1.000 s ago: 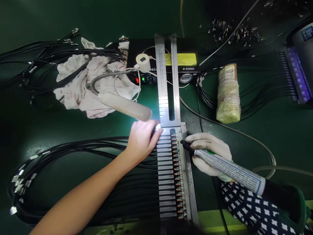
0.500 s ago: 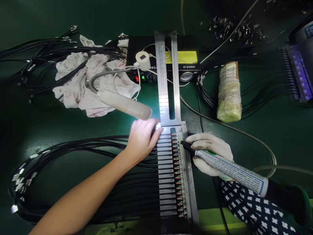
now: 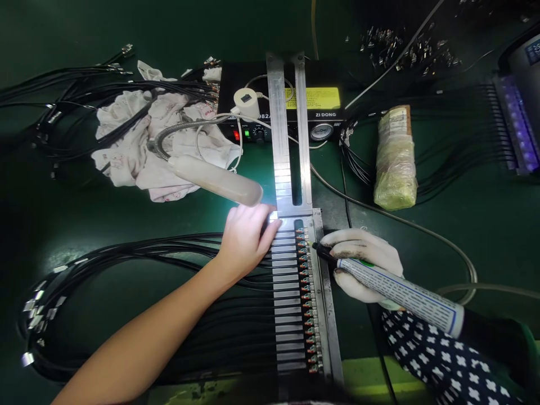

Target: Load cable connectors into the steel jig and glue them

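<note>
My bare left hand [image 3: 247,236] is closed at the upper left edge of a long metal fixture [image 3: 288,295], thumb and fingers gripping its rim. A row of black cables with small metal connectors [image 3: 304,273] lies in the fixture's slots. In a stained white glove, my right hand [image 3: 365,261] is closed around a glue-dispensing syringe [image 3: 400,292] with a printed label and black tip. The tip points left at the fixture's right side, close to the upper connectors; whether it touches them I cannot tell.
A lamp head [image 3: 217,180] shines onto my left hand. Behind stands a black dispenser box [image 3: 329,126] beneath a slotted metal bar [image 3: 280,135]. Left are crumpled white gloves [image 3: 162,152] and looped cables [image 3: 84,260]. A plastic-wrapped bundle [image 3: 395,163] and a violet-lit device [image 3: 517,126] sit right.
</note>
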Demonstrator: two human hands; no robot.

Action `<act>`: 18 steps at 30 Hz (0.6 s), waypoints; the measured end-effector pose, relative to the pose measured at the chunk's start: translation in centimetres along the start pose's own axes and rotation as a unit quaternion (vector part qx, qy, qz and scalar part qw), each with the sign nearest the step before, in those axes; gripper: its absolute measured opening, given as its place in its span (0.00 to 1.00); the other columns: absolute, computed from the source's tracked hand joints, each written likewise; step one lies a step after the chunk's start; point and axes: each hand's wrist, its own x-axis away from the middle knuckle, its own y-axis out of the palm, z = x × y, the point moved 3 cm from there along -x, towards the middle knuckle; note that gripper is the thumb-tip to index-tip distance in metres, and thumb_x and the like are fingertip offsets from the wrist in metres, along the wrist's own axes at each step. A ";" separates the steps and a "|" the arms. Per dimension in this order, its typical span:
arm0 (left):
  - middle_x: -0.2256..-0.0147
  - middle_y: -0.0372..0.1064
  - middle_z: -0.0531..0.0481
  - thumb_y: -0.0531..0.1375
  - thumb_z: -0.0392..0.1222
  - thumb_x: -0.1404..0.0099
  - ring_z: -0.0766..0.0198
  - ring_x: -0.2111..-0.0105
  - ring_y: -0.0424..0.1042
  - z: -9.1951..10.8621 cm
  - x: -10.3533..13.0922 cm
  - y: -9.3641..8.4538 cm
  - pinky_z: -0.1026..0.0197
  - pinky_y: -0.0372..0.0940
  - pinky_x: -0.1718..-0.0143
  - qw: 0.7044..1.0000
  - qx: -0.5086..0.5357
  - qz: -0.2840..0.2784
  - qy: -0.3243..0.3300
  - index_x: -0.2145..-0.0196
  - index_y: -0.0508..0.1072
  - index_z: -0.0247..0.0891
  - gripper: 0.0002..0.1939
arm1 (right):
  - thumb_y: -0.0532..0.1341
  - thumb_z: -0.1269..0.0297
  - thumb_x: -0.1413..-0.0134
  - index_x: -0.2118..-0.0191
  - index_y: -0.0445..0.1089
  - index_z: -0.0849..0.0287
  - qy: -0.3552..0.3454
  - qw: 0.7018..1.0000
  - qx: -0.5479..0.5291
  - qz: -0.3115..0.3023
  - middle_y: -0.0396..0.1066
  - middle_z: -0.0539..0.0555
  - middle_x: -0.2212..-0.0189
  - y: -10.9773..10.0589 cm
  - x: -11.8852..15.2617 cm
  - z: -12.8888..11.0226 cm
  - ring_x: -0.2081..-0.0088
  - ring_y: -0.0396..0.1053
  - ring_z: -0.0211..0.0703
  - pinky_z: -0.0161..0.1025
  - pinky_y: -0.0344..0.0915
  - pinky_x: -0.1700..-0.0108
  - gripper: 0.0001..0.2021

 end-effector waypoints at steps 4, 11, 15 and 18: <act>0.67 0.69 0.47 0.53 0.46 0.28 0.56 0.63 0.66 0.0 0.0 0.0 0.56 0.54 0.63 1.000 0.001 -0.002 0.000 0.58 0.70 0.38 0.11 | 0.66 0.67 0.51 0.61 0.72 0.58 -0.003 1.000 -0.003 0.000 0.78 0.58 0.63 0.0 0.1 0.2 0.65 0.78 0.45 0.39 0.78 0.64 0.10; 0.66 0.69 0.47 0.53 0.45 0.28 0.56 0.63 0.66 -0.1 0.0 0.1 0.56 0.54 0.63 1.000 -0.001 -0.003 0.001 0.58 0.70 0.38 0.10 | 0.67 0.68 0.52 0.59 0.72 0.59 0.005 1.000 -0.021 -0.007 0.77 0.59 0.61 0.1 0.4 0.5 0.61 0.77 0.46 0.41 0.78 0.60 0.12; 0.66 0.69 0.47 0.53 0.45 0.28 0.56 0.63 0.66 0.0 0.0 0.0 0.56 0.54 0.63 1.000 0.003 0.001 0.004 0.58 0.71 0.37 0.10 | 0.67 0.69 0.51 0.59 0.72 0.60 0.006 1.000 -0.011 -0.008 0.77 0.59 0.61 0.2 0.2 0.5 0.60 0.77 0.45 0.40 0.77 0.58 0.12; 0.66 0.69 0.47 0.54 0.45 0.28 0.56 0.63 0.66 0.0 0.0 0.0 0.56 0.54 0.63 1.000 0.001 0.001 0.004 0.58 0.71 0.37 0.10 | 0.66 0.69 0.51 0.59 0.72 0.59 0.008 1.000 -0.010 -0.003 0.77 0.59 0.61 0.0 0.1 0.3 0.60 0.77 0.46 0.41 0.77 0.59 0.11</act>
